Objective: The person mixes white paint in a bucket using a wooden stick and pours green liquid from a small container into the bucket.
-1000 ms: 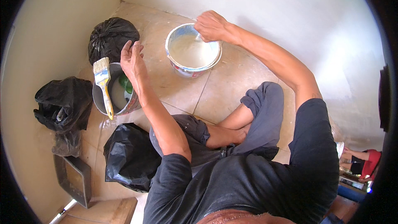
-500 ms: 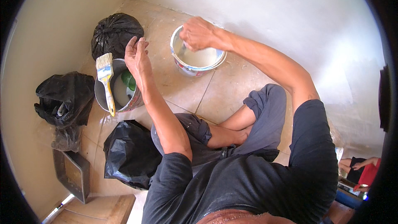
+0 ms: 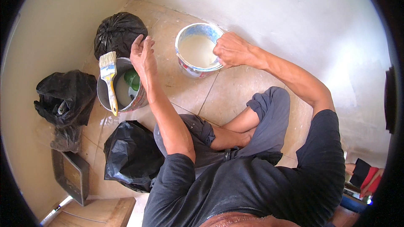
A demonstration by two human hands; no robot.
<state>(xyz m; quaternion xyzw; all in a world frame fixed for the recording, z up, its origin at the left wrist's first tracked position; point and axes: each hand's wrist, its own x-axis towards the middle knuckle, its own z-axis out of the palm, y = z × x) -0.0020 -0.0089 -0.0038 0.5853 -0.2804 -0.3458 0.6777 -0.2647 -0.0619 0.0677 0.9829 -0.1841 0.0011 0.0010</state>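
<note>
My right hand (image 3: pixel 228 51) is closed at the right rim of a white bucket (image 3: pixel 192 70) holding milky white liquid; what it grips is mostly hidden. My left hand (image 3: pixel 142 55) is raised with loosely bent fingers apart, holding nothing, above the edge of a darker bucket (image 3: pixel 138 100). A wide paintbrush with pale bristles and yellow handle (image 3: pixel 110 85) lies across that bucket, and a green object (image 3: pixel 131 78) is inside it.
Black plastic bags lie behind (image 3: pixel 119 28), left (image 3: pixel 63 96) and near my left leg (image 3: pixel 128 151). A grey tray (image 3: pixel 81 191) and wooden board (image 3: pixel 99 216) are at lower left. Pale walls edge the tiled floor. Another person in red (image 3: pixel 369 178) is at far right.
My right hand moved left over the white bucket, then swung back right to its right rim, showing the liquid again. My left hand shifted slightly within the picture and remains raised.
</note>
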